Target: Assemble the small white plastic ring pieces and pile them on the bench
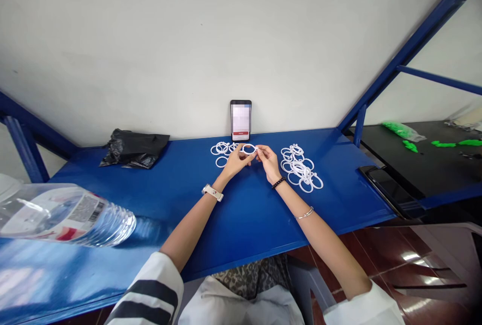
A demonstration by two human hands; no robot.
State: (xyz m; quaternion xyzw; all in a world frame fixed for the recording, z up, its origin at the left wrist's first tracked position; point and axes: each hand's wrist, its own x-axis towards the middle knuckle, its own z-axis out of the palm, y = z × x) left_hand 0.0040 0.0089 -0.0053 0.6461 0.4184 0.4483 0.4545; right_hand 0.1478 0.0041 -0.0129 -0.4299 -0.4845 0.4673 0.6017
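A white ring (249, 145) is held up between my two hands, above the middle of the blue table. My left hand (235, 162) is closed on its left side, with the thumb below. On the ring's right side, my right hand (268, 160) pinches a small knob-like part with thumb and fingertips. Several more white rings (222, 148) lie behind and left of my left hand, partly hidden by it. To the right of my right hand is a larger loose heap of white rings (300, 167), overlapping one another.
A phone (241, 119) leans upright on the wall behind my hands. A black plastic bag (134, 148) lies at the back left, and a large clear bottle (71, 214) at the left front. Beyond the blue frame (360, 125), green pieces (399, 129) lie on a dark table.
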